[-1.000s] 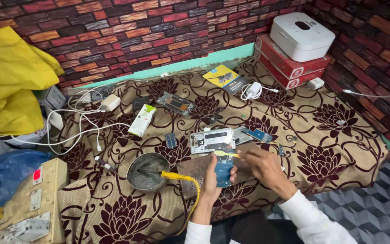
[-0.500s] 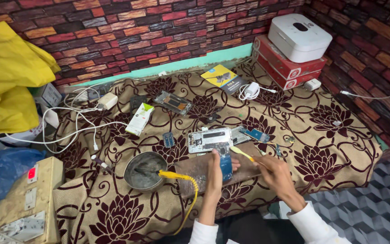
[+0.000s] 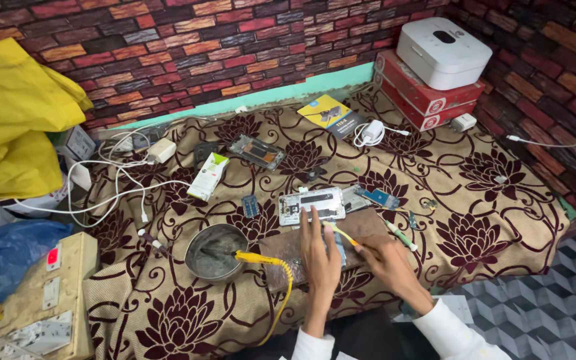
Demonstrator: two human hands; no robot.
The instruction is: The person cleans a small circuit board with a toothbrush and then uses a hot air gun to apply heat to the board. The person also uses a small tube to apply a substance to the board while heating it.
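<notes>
My left hand (image 3: 319, 257) lies flat with fingers together, pressing down on a small bluish part (image 3: 339, 248) on a brown work board (image 3: 281, 250). My right hand (image 3: 383, 261) grips a thin yellow-handled tool (image 3: 341, 235), its tip pointing left toward my left fingertips. Just beyond the fingers lies an opened white phone frame (image 3: 311, 205). A blue circuit board (image 3: 378, 197) rests to its right.
A round metal bowl (image 3: 217, 251) with a yellow-handled soldering iron (image 3: 259, 257) sits left of the board. A white box (image 3: 209, 176), a dismantled phone (image 3: 257, 152), white cables (image 3: 118, 193), red boxes (image 3: 421, 97) and a switch board (image 3: 55, 293) lie about.
Both hands have shifted slightly; my left hand now lies flatter over the bluish part, and the yellow tool sits lower against the left fingers. The camera has moved a little.
</notes>
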